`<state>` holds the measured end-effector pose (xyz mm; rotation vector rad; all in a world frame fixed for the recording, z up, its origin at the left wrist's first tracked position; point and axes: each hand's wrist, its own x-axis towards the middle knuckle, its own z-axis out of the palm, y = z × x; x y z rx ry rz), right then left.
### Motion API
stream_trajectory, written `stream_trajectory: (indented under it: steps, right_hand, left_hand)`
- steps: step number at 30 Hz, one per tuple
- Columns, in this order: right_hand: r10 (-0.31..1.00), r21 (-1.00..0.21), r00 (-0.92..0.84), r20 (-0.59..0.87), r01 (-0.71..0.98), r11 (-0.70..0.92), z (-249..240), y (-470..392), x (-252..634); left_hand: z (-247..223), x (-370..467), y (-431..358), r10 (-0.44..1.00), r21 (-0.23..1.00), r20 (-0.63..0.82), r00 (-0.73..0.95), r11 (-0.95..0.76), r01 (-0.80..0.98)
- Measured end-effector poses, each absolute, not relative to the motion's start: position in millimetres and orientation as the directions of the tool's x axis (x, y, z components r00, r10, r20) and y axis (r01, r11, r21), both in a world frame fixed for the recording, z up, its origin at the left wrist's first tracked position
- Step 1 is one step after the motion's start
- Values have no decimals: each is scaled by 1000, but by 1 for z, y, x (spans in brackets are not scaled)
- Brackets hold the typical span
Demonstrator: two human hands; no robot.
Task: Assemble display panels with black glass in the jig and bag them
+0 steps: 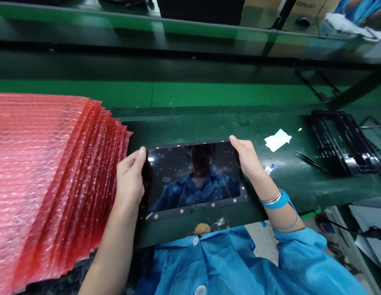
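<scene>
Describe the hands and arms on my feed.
The left hand and right hand are gloveless; no band or sleeve shows on the left arm. The right wrist wears silvery bangles and a blue strap with a thin blue cord, below a blue sleeve.

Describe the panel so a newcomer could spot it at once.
Find the green table, with red bubble wrap stacked at left. Just right of the wrap, the panel is held at opposite ends by the left hand and right hand. Unlike the open black frames farther right, it has a solid, glossy, reflective face.
</scene>
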<state>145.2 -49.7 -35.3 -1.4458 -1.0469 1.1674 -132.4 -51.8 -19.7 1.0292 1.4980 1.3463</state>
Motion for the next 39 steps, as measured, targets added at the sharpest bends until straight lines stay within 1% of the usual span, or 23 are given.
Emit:
stream_trajectory:
  steps: [1,2,4,7,9,12,14,20,22,24,26,29,33,35,39]
  right_hand:
    - [972,-984,171,-159,47,-170,-35,-50,145]
    - [972,-983,168,-166,46,-176,-35,-51,145]
    - [972,-981,152,-178,46,-187,-32,-51,145]
    - [978,-980,102,-181,59,-188,-23,-52,150]
    - [982,-979,0,-191,67,-191,-16,-53,154]
    - [948,-974,-224,-228,64,-219,-9,-54,156]
    - [928,-973,-292,-231,53,-226,-8,-54,155]
    - [922,-977,-325,-211,49,-206,-9,-55,151]
    - [918,-977,-336,-210,39,-209,-10,-55,149]
    - [924,-978,-323,-202,13,-209,-11,-56,147]
    - [939,-978,-285,-195,-21,-209,-12,-57,144]
    - [957,-974,-208,-202,-62,-219,-15,-57,140]
    - [963,-966,-149,-226,-95,-242,-21,-57,134]
    - [963,-963,-135,-233,-109,-249,-23,-56,133]
    - [967,-960,-100,-233,-138,-245,-23,-53,140]
  left_hand:
    - [-21,-132,-50,943,990,-141,-303,128,-61]
    - [-22,-131,-48,929,982,-177,-325,145,-120]
    - [-22,-131,-47,919,978,-185,-349,137,-157]
    - [-22,-137,-45,872,972,-156,-464,53,-227]
    - [-23,-142,-44,833,959,-151,-532,-8,-284]
    - [-25,-145,-41,814,938,-135,-565,-79,-338]
    - [-26,-145,-40,802,936,-102,-589,-123,-330]
    - [-35,-154,-41,825,960,-56,-562,-109,-257]
    - [-36,-154,-40,797,964,-35,-603,-132,-231]
    - [-34,-151,-39,748,954,-58,-661,-153,-257]
    - [-31,-148,-38,714,935,-113,-691,-158,-316]
    - [-28,-144,-38,723,915,-177,-668,-129,-382]
    - [-27,-145,-37,728,917,-185,-660,-114,-383]
    - [-25,-146,-37,753,919,-196,-628,-82,-385]
    - [-17,-142,-41,860,915,-211,-464,6,-404]
